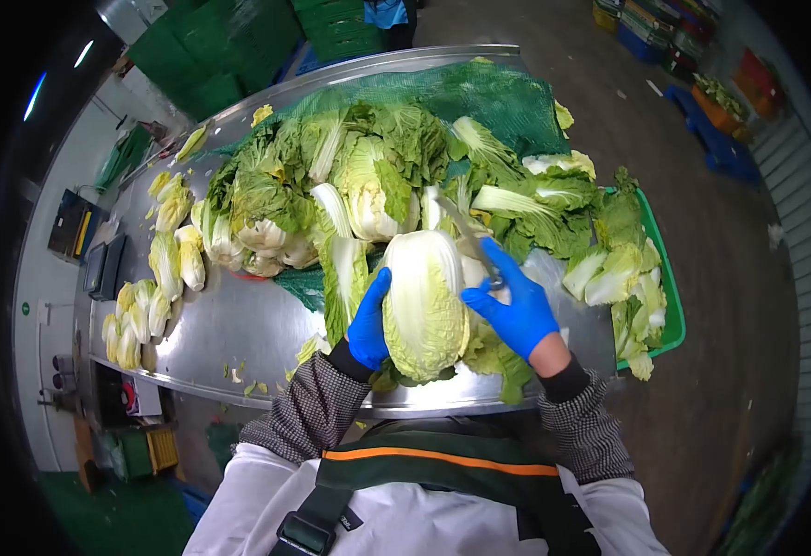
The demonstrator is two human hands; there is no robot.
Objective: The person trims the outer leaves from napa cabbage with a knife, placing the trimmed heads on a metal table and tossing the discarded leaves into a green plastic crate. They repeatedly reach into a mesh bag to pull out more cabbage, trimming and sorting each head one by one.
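Observation:
A large trimmed napa cabbage (pixel 421 306) stands in front of me near the table's front edge, its pale ribs facing me. Against its left side presses my left hand (pixel 369 324), in a blue glove, thumb and fingers gripping it. My right hand (pixel 519 306), also gloved in blue, is closed around a knife (pixel 464 230) just right of the cabbage. The blade points up and to the left, behind the cabbage's top right. Loose outer leaves (pixel 500 361) lie under and beside the cabbage. Part of the knife handle is hidden by my fingers.
Untrimmed cabbages (pixel 368 185) are heaped on a green mesh net (pixel 507 97) across the metal table (pixel 229 338). Small yellowish cabbage hearts (pixel 166 264) lie along the left side. At the right edge a green crate (pixel 672 306) holds discarded leaves.

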